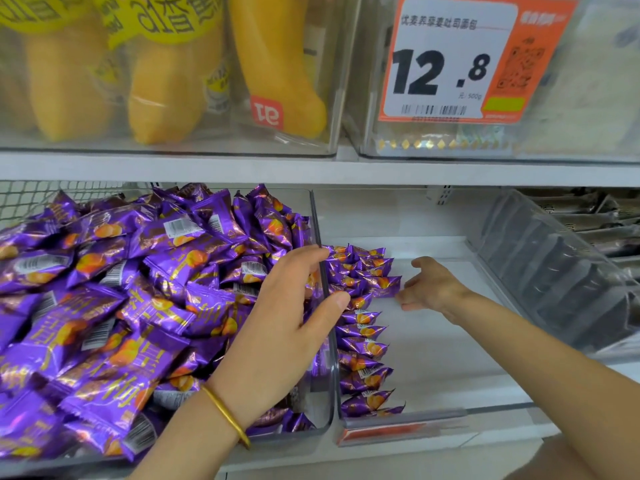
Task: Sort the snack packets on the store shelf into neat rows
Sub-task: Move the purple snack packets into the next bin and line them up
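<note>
A loose heap of purple snack packets (138, 289) fills the clear bin on the left. In the clear bin to its right, a row of the same purple packets (363, 344) stands on edge along the left wall. My left hand (287, 320) lies over the dark divider (327, 289) between the two bins, fingers loosely bent; whether it holds a packet is hidden. My right hand (427, 284) reaches into the right bin, its fingertips touching the far packets of the row at about (384, 287).
A gold bangle (227, 415) sits on my left wrist. Dark packets fill a tilted clear bin (554, 271) at the right. Above, the upper shelf (311, 169) carries yellow snack bags (166, 81) and an orange price tag (457, 60). The right bin's white floor (450, 341) is bare.
</note>
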`<state>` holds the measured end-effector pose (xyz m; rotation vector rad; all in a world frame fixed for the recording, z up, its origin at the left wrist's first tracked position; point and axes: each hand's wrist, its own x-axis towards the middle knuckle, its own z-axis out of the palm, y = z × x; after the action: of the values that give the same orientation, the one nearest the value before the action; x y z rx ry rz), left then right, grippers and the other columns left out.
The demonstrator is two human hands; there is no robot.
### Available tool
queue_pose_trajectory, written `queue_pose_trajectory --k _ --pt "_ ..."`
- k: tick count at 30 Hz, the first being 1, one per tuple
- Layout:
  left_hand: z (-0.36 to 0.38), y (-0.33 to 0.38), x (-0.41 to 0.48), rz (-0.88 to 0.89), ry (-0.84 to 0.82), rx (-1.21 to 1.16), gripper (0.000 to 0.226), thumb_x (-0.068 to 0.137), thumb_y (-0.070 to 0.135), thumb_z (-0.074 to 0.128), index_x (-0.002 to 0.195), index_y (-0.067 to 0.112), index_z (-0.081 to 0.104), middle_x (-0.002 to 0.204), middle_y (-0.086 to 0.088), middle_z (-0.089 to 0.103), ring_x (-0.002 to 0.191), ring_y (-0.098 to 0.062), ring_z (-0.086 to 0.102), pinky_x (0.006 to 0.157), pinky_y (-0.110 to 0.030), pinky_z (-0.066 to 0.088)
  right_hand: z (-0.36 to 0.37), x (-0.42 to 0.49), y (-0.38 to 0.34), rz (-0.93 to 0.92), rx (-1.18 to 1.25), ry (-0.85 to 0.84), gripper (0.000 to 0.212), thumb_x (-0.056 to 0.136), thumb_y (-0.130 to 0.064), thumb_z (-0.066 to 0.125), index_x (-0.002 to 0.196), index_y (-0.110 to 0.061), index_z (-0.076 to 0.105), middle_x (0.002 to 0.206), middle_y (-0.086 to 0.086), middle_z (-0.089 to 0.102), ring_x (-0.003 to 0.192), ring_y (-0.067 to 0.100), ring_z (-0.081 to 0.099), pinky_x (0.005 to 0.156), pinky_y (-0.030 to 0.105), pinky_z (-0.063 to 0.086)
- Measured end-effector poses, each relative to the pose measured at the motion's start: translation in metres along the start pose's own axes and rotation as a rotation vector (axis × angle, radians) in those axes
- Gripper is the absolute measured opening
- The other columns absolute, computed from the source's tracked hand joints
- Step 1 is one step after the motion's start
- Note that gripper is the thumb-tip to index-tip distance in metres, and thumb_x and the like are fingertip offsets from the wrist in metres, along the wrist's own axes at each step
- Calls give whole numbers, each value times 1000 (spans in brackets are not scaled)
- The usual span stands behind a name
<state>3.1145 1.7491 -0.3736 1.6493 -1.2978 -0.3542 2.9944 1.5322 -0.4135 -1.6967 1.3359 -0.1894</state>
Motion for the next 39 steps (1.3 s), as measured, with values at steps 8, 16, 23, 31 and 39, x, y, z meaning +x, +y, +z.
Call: queue_pose_trajectory --k 8,16,23,31,39 --pt "-91 10 -8 119 240 571 24 82 26 53 99 17 68 90 10 56 88 -15 54 81 -29 39 21 -111 -65 -849 -16 198 32 81 1 62 97 -26 61 88 -8 63 75 5 57 67 9 43" --pt "-110 -13 -25 -15 65 725 43 66 19 82 107 14 69 93 -10 55 93 -36 52 85 -45 44 82 -132 -105 -897 -1201 225 52 81 -24 68 126 -18 44 129 3 47 124 27 35 97 41 32" --pt "-93 -15 -20 87 121 759 31 57 10 85 81 11 65 84 -9 57 79 -35 55 67 -45 48 77 -125 -106 -853 -1165 207 66 75 -31 73 129 -20 37 125 1 47 124 25 38 109 47 24" --pt "-90 3 -19 -14 357 220 12 84 21 64 88 22 53 86 4 61 72 -15 52 70 -24 41 47 -145 -87 -875 222 -286 74 70 18 66 114 -39 51 117 -13 58 82 21 61 73 26 54" --pt "-87 14 -18 -211 259 -317 19 90 2 55 91 19 47 82 -5 52 50 -11 56 60 -39 59 60 -159 -82 -844 349 -191 37 66 -2 73 89 -26 55 105 -2 60 67 13 54 67 35 48"
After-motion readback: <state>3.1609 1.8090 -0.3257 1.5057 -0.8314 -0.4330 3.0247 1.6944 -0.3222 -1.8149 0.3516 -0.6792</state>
